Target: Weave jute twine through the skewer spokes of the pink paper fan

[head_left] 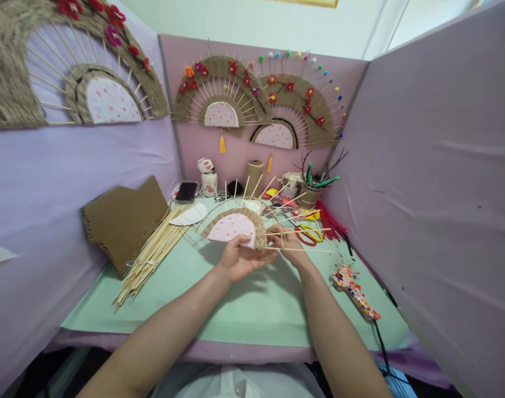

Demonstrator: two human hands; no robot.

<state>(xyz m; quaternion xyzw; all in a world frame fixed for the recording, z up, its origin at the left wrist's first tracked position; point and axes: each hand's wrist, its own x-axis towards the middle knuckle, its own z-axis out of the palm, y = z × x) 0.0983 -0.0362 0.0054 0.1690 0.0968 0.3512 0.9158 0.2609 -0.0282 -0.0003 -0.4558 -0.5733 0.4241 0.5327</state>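
A half-round fan frame (231, 228) is held above the table, with a pink-spotted white centre, a woven band of brown twine and thin wooden sticks fanning outward. My left hand (239, 260) grips its lower edge, thumb on the front of the spotted centre and fingers underneath. At the right end of the frame, my right hand (286, 243) has its fingers bent among the sticks (308, 231). A loose strand of twine (280, 218) arcs over the sticks and runs down to those fingers, which look closed on it; the fingertips are partly hidden.
Bundled sticks (159, 251) and brown cardboard (123, 221) lie left, near a phone (187, 192). Scissors (308, 235) and red fuzzy stems (333, 224) lie right, above a corded glue gun (355, 290). A twine spool (254, 176) stands behind; finished fans (231, 91) hang on the panels.
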